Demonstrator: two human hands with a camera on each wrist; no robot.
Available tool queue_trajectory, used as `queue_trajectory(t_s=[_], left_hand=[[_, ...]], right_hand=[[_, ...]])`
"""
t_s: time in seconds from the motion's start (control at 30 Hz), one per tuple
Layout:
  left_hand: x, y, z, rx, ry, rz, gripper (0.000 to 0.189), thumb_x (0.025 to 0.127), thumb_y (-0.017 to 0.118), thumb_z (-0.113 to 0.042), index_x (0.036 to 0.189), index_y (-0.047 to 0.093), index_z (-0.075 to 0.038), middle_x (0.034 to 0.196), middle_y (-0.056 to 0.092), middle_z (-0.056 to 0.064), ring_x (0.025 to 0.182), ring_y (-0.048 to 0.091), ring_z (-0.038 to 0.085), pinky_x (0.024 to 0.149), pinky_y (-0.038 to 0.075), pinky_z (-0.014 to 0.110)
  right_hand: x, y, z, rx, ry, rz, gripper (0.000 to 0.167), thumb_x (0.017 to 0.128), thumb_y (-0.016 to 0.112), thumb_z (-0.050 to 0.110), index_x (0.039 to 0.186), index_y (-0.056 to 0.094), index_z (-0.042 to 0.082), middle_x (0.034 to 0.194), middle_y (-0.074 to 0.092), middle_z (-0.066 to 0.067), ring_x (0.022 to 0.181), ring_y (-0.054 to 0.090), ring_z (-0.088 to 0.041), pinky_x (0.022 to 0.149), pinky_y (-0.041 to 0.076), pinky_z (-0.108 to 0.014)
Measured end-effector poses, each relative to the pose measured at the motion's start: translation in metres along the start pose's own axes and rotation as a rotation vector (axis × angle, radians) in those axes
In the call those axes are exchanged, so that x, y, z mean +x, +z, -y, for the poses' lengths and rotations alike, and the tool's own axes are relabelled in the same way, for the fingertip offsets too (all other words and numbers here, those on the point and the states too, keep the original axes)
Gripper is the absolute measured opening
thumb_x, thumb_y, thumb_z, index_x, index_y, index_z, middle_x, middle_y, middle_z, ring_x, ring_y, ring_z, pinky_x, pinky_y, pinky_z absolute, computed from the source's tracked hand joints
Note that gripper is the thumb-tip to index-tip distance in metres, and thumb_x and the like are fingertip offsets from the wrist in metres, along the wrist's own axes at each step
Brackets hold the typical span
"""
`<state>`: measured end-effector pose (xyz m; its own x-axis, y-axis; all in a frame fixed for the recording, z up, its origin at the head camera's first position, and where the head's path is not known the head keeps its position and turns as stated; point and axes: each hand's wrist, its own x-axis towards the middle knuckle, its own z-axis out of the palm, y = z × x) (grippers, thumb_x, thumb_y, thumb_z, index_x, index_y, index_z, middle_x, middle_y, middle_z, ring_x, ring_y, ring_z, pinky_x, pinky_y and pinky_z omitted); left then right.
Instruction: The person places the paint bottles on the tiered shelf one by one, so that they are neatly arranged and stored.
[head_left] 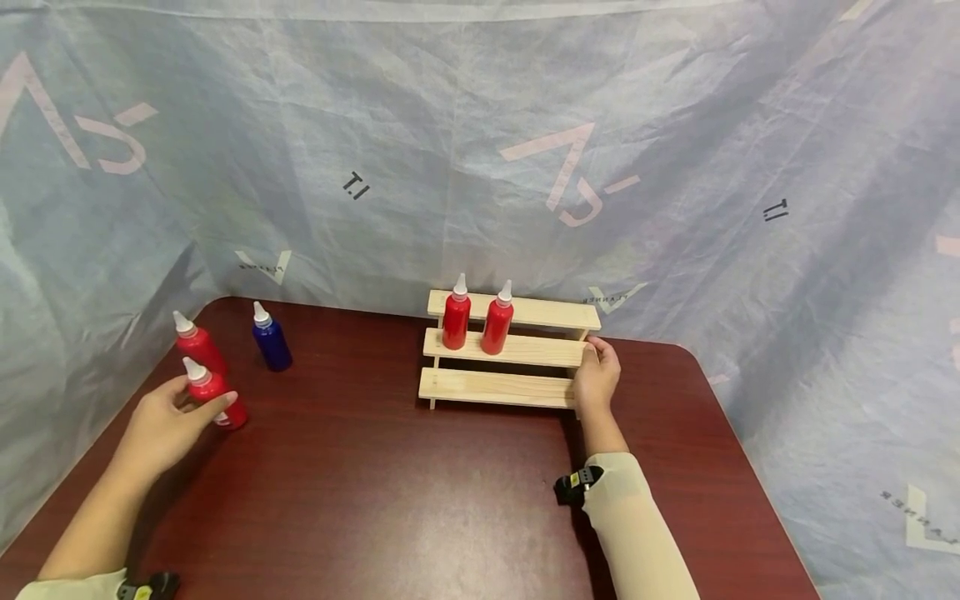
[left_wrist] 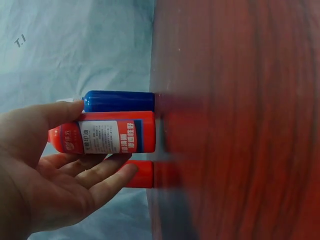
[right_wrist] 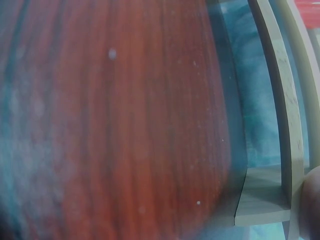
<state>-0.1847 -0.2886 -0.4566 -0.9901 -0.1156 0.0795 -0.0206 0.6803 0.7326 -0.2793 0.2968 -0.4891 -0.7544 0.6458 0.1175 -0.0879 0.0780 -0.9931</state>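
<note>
At the table's left, my left hand (head_left: 167,425) holds a red squeeze bottle (left_wrist: 102,134) with a white pointed cap, thumb on one side and fingers on the other. The bottle stands upright, its label facing the wrist camera. Just behind it is another red bottle (head_left: 201,348), partly hidden by the fingers in the left wrist view. A blue bottle (head_left: 272,343) stands to the right of these. My right hand (head_left: 597,375) grips the right end of a three-tier wooden rack (head_left: 525,351); only a bit of a finger (right_wrist: 311,202) shows in the right wrist view.
Two red bottles, one at the rack's left (head_left: 456,323) and one beside it (head_left: 497,327), stand upright on its middle tier. The rack sits near the back of a dark red wooden table (head_left: 420,492). Grey printed cloth (head_left: 420,108) hangs behind and at the sides.
</note>
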Motion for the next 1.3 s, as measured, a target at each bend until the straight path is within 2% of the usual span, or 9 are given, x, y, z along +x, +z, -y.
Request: queue_trajectory(t_s=[0.17, 0.4, 0.47, 0.53, 0.6, 0.67, 0.77, 1.0, 1.3], left_hand=[[0.000, 0.001, -0.008, -0.030, -0.005, -0.007, 0.067, 0.101, 0.069, -0.046, 0.138, 0.059, 0.009, 0.133, 0.067, 0.036, 0.083, 0.045, -0.026, 0.065, 0.045, 0.003], [-0.002, 0.003, -0.027, -0.092, 0.048, -0.029, 0.060, 0.102, 0.069, -0.043, 0.137, 0.061, 0.005, 0.131, 0.069, 0.032, 0.086, 0.046, -0.032, 0.070, 0.044, -0.001], [-0.004, 0.003, -0.032, -0.119, 0.063, -0.035, 0.059, 0.101, 0.070, -0.042, 0.138, 0.059, 0.003, 0.122, 0.078, 0.017, 0.087, 0.048, -0.032, 0.071, 0.044, -0.001], [-0.005, 0.003, -0.037, -0.152, 0.077, -0.042, 0.056, 0.101, 0.072, -0.040, 0.137, 0.058, 0.000, 0.109, 0.080, -0.008, 0.088, 0.052, -0.032, 0.072, 0.045, 0.000], [-0.007, 0.004, -0.042, -0.195, 0.091, -0.042, 0.049, 0.100, 0.073, -0.037, 0.134, 0.056, -0.004, 0.100, 0.071, -0.031, 0.088, 0.058, -0.029, 0.073, 0.047, 0.001], [-0.008, 0.005, -0.047, -0.236, 0.107, -0.041, 0.045, 0.100, 0.074, -0.032, 0.132, 0.055, -0.006, 0.095, 0.062, -0.043, 0.087, 0.061, -0.026, 0.074, 0.048, 0.002], [-0.009, 0.007, -0.055, -0.259, 0.130, -0.040, 0.045, 0.101, 0.073, -0.028, 0.134, 0.054, -0.004, 0.095, 0.063, -0.042, 0.087, 0.063, -0.023, 0.074, 0.049, 0.003], [-0.015, 0.010, -0.070, -0.189, 0.231, -0.025, 0.046, 0.106, 0.066, -0.025, 0.143, 0.057, 0.001, 0.100, 0.068, -0.035, 0.085, 0.065, -0.018, 0.076, 0.046, 0.004], [-0.017, 0.021, -0.079, -0.381, 0.320, 0.056, 0.040, 0.110, 0.057, -0.015, 0.143, 0.054, 0.007, 0.116, 0.069, -0.035, 0.098, 0.070, -0.012, 0.085, 0.054, 0.006]], right_hand=[[0.001, 0.001, 0.002, 0.010, -0.010, 0.010, 0.030, 0.111, 0.049, 0.011, 0.132, 0.063, -0.006, 0.127, 0.064, -0.019, 0.102, 0.056, -0.009, 0.089, 0.045, -0.019], [0.002, 0.000, 0.002, 0.031, -0.003, 0.004, 0.029, 0.111, 0.050, 0.010, 0.131, 0.062, -0.007, 0.123, 0.064, -0.016, 0.099, 0.056, -0.008, 0.087, 0.046, -0.018], [0.003, -0.001, 0.001, 0.030, -0.006, 0.003, 0.029, 0.111, 0.050, 0.010, 0.131, 0.062, -0.007, 0.122, 0.064, -0.016, 0.098, 0.056, -0.008, 0.086, 0.046, -0.018], [0.003, -0.001, 0.000, 0.028, -0.010, 0.001, 0.029, 0.111, 0.050, 0.010, 0.131, 0.063, -0.007, 0.121, 0.064, -0.015, 0.097, 0.056, -0.007, 0.085, 0.047, -0.018], [0.004, -0.001, 0.000, 0.025, -0.011, -0.001, 0.029, 0.110, 0.050, 0.010, 0.130, 0.063, -0.007, 0.120, 0.064, -0.015, 0.097, 0.056, -0.007, 0.085, 0.047, -0.018], [0.004, 0.000, 0.000, 0.023, -0.013, -0.002, 0.029, 0.110, 0.050, 0.010, 0.130, 0.063, -0.007, 0.119, 0.063, -0.014, 0.096, 0.056, -0.007, 0.085, 0.046, -0.017], [0.005, 0.000, -0.001, 0.024, -0.015, -0.004, 0.029, 0.110, 0.050, 0.009, 0.130, 0.063, -0.007, 0.118, 0.063, -0.014, 0.096, 0.056, -0.007, 0.084, 0.047, -0.017], [0.004, 0.000, -0.002, 0.013, -0.009, -0.009, 0.029, 0.110, 0.049, 0.010, 0.130, 0.063, -0.007, 0.121, 0.063, -0.015, 0.101, 0.055, -0.009, 0.089, 0.045, -0.019], [0.002, 0.001, -0.002, 0.002, -0.009, -0.008, 0.029, 0.110, 0.050, 0.011, 0.130, 0.064, -0.006, 0.117, 0.064, -0.012, 0.096, 0.056, -0.006, 0.086, 0.046, -0.018]])
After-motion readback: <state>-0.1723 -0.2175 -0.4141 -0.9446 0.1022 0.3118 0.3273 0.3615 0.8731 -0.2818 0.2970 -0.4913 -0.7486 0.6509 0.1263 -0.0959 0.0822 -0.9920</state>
